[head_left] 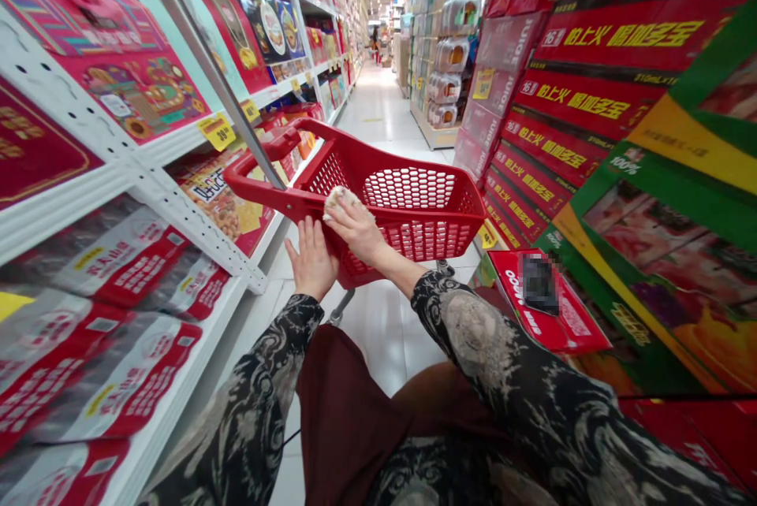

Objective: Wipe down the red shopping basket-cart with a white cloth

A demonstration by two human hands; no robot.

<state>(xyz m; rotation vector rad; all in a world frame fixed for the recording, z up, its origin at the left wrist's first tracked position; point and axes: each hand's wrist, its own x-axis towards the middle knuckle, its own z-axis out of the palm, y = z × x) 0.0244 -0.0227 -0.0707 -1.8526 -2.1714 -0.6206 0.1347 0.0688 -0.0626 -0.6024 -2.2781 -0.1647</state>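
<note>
A red plastic shopping basket cart (408, 183) with honeycomb holes stands in front of me, its looped handle (260, 187) toward the left. My right hand (355, 230) presses a crumpled whitish cloth (341, 199) against the basket's near upper side, fingers bent over it. Beside it, my left hand (313, 258) lies with fingers stretched against the basket's side below the handle, holding nothing. A metal pole (206, 57) slants down behind the handle. The basket's inside shows only in part.
Shelves (195, 234) with boxed goods and packs run along the left. Stacked red drink cartons (591, 96) and a green fruit-printed box (668, 254) crowd the right. A dark pixelated object (539, 284) lies on a red box. The tiled aisle (378, 108) stretches ahead.
</note>
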